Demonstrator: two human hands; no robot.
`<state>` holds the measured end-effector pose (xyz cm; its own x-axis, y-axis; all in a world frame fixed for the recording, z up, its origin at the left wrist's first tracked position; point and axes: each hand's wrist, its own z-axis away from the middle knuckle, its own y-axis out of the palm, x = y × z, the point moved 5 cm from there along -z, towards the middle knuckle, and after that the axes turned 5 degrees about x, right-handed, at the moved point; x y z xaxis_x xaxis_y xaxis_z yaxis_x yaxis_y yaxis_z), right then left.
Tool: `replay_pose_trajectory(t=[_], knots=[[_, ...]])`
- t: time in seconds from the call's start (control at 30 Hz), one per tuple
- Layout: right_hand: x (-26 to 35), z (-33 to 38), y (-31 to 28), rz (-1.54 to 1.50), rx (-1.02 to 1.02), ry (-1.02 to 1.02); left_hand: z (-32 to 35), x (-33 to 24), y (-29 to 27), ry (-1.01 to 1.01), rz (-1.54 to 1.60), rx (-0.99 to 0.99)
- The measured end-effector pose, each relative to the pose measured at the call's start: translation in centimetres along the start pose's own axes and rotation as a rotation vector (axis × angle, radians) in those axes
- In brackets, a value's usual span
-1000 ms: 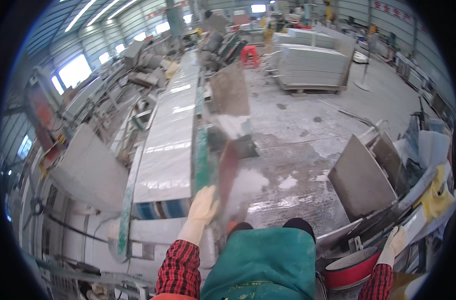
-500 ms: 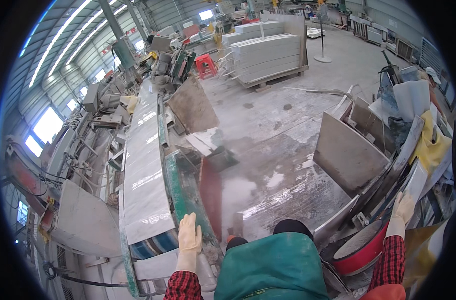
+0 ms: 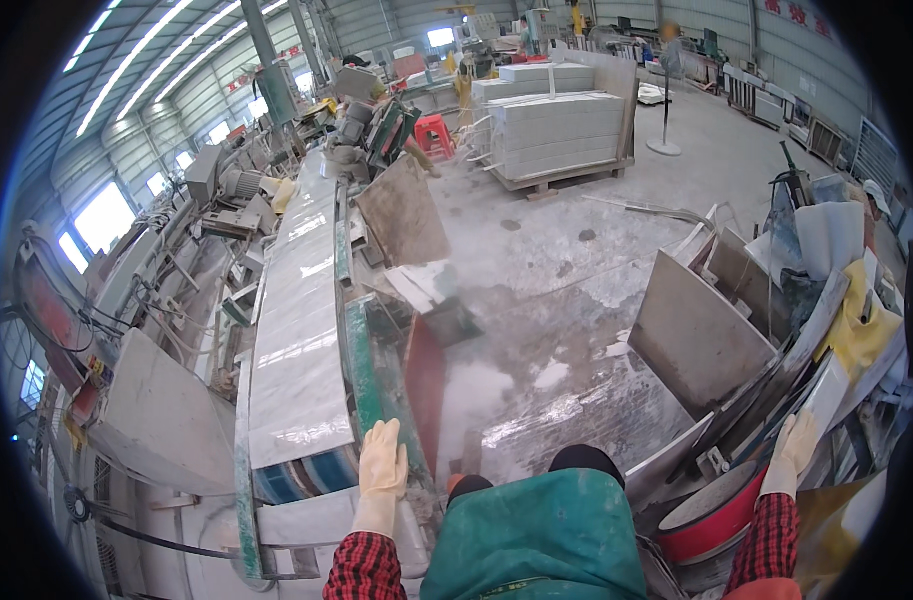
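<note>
My left hand (image 3: 381,470), in a pale rubber glove, lies with fingers extended beside the green metal edge (image 3: 364,370) of a long conveyor. It holds nothing. On the conveyor, just ahead and to its left, is a long run of glossy pale stone slab (image 3: 301,370). Blue rollers (image 3: 311,478) show past the slab's near end. My right hand (image 3: 796,448), gloved the same way, is stretched out low at the right, by the near end of a white strip (image 3: 828,392). Whether it touches the strip I cannot tell. A red round drum (image 3: 711,515) is beside that wrist.
Brown boards (image 3: 701,330) lean at the right, near a yellow cloth (image 3: 861,320). A reddish board (image 3: 423,390) stands along the conveyor. Farther off are a pallet stack of white slabs (image 3: 556,130), a red stool (image 3: 434,136) and a stand with a round base (image 3: 664,147). The floor looks wet.
My view has shifted slightly, so the far things appear lower and more to the right. Slightly more of the blue rollers shows past the slab's end. Both hands keep nearly the same pose.
</note>
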<state>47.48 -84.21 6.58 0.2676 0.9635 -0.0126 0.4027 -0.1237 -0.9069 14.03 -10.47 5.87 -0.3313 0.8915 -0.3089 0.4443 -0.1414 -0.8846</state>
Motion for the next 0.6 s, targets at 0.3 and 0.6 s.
replay_pose_trajectory(t=[0.3,0.6], knots=[[1.6,1.3,-2.2,-0.041,0.051,-0.016,0.0,-0.2,-0.5,-0.046,-0.007,0.044],[2.5,2.8,-2.7,-0.054,-0.034,-0.054,0.3,0.0,-1.0,-0.094,0.030,0.037]])
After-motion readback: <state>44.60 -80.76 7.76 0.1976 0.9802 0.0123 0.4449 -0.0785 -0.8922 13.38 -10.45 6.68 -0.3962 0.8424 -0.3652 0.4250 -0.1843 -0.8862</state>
